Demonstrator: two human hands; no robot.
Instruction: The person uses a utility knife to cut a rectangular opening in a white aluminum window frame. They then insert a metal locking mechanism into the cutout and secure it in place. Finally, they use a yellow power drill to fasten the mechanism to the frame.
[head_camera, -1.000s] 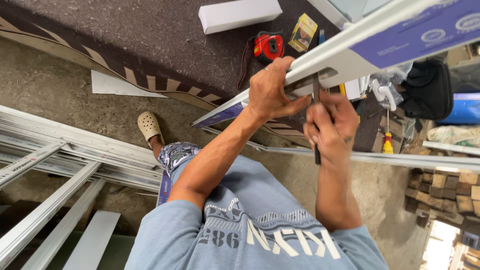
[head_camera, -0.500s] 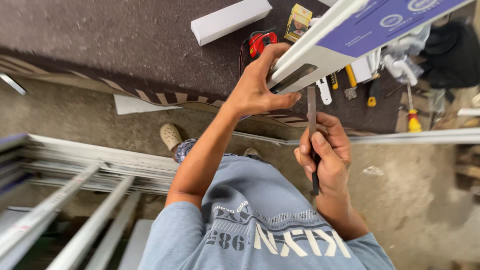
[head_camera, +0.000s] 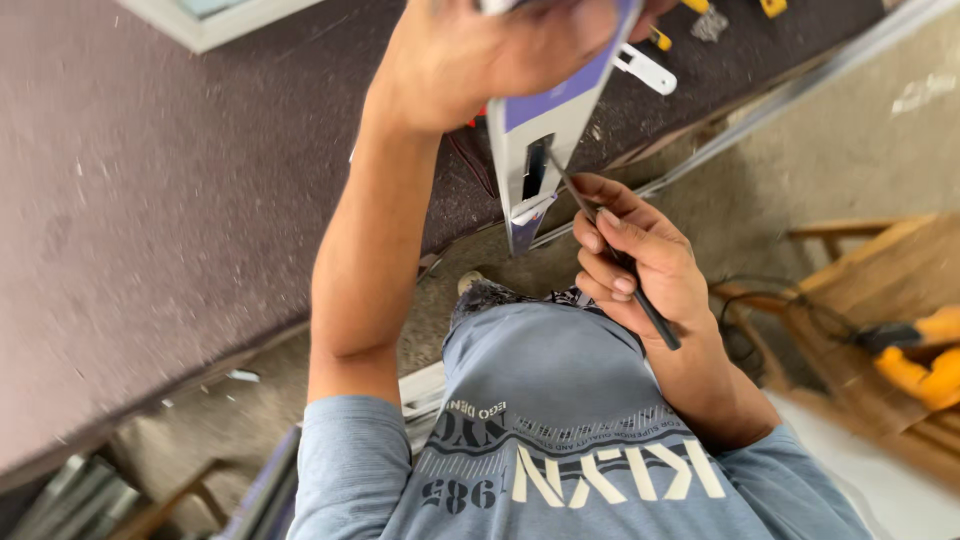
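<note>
My left hand (head_camera: 480, 55) grips a white metal profile (head_camera: 540, 150) with blue protective film, holding its end out over the table edge. A narrow slot is cut in the profile's face. My right hand (head_camera: 635, 260) holds a thin dark file (head_camera: 610, 250) in a fist, with the tip pushed into that slot. The file's handle end sticks out below my fingers. The top of the profile runs out of view.
A dark felt-covered table (head_camera: 150, 200) fills the left. On its far side lie a white handle piece (head_camera: 645, 68) and yellow tools (head_camera: 700, 12). A wooden stool (head_camera: 860, 290) and an orange power tool (head_camera: 925, 355) stand at the right. Metal profiles (head_camera: 70, 495) lie on the floor.
The view has swung so the profile now points toward me. My right hand has brought the file up into the profile's slot. My left hand kept its grip.
</note>
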